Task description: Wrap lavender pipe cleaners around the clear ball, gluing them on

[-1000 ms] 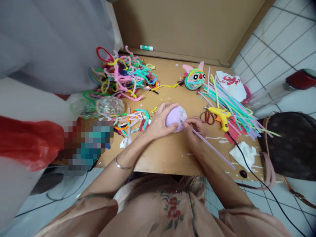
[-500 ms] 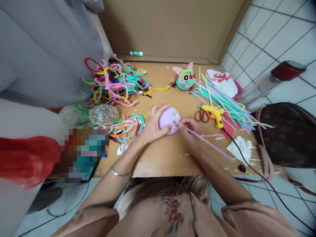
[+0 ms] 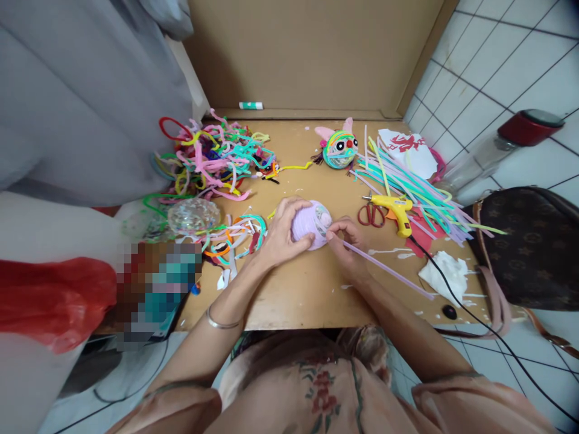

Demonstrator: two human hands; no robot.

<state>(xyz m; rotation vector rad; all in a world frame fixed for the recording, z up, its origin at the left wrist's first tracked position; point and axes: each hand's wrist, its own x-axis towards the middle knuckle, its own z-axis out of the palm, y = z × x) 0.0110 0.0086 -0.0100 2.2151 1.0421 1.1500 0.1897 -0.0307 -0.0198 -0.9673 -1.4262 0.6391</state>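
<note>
Wrapped around the left side of a lilac ball (image 3: 302,226) is my left hand (image 3: 286,234), thumb in front and fingers behind. Lilac pipe cleaner covers most of the ball, and a clear patch with a small pink piece shows on its right side. At that patch my right hand (image 3: 346,242) pinches a lilac pipe cleaner (image 3: 389,269), whose loose length slants down to the right over the table. The fingertips of the right hand are close against the ball; whether they touch it I cannot tell.
Tangled pipe cleaners (image 3: 212,154) and a clear ball (image 3: 193,217) lie left. A decorated ball with pink ears (image 3: 340,147) sits behind. Right are red scissors (image 3: 371,214), a yellow glue gun (image 3: 394,211) with a cord, straight pipe cleaners (image 3: 411,187), a tissue (image 3: 444,274) and a brown bag (image 3: 529,247).
The whole view has shifted slightly. Both hands keep their hold on the ball and the pipe cleaner, with little visible movement.
</note>
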